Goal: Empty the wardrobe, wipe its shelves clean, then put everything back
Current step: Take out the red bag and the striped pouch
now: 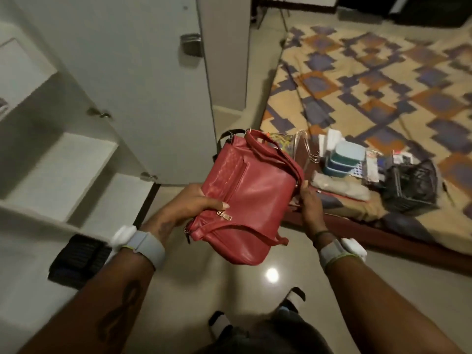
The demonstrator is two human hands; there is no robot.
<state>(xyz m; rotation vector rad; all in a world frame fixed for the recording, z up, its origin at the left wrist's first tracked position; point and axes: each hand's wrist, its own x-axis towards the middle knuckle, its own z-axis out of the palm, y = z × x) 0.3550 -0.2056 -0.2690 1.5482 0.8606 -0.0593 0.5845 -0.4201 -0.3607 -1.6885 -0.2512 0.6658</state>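
Note:
A red leather handbag (251, 198) with straps and a gold zip pull is held in front of me above the floor. My left hand (189, 204) grips its left side, thumb on the front near the zip. My right hand (310, 205) holds its right edge by the strap. The white wardrobe (58, 159) stands at the left with its door (143, 80) swung open; the shelves in view look bare.
A bed (383, 80) with a patterned sheet fills the right. On its near corner lie stacked teal boxes (343, 159), a black mesh basket (413, 185), a wire rack and papers. A dark folded item (79, 259) sits at the wardrobe's bottom. The floor is glossy tile.

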